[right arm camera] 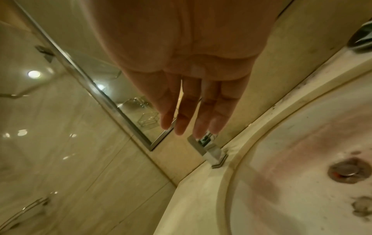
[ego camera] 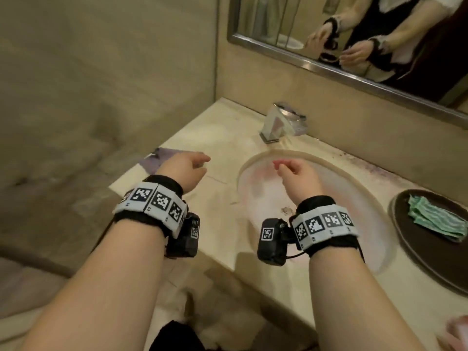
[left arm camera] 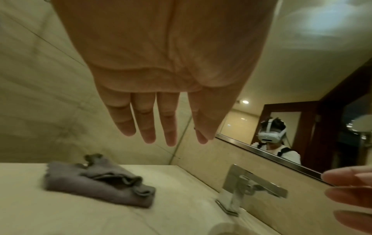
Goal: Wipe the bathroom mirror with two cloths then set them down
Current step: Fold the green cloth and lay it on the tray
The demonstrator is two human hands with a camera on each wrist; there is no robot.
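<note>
A grey-purple cloth lies crumpled on the marble counter at the left of the sink. My left hand hovers just above and to the right of it, fingers straight and empty. A green striped cloth lies folded on a dark round tray at the right. My right hand hangs over the sink basin, fingers relaxed, holding nothing. The mirror runs along the back wall above the counter.
A chrome tap stands behind the basin. The tiled side wall closes the counter's left end. The basin's drain shows in the right wrist view. Something pink sits at the counter's near right corner.
</note>
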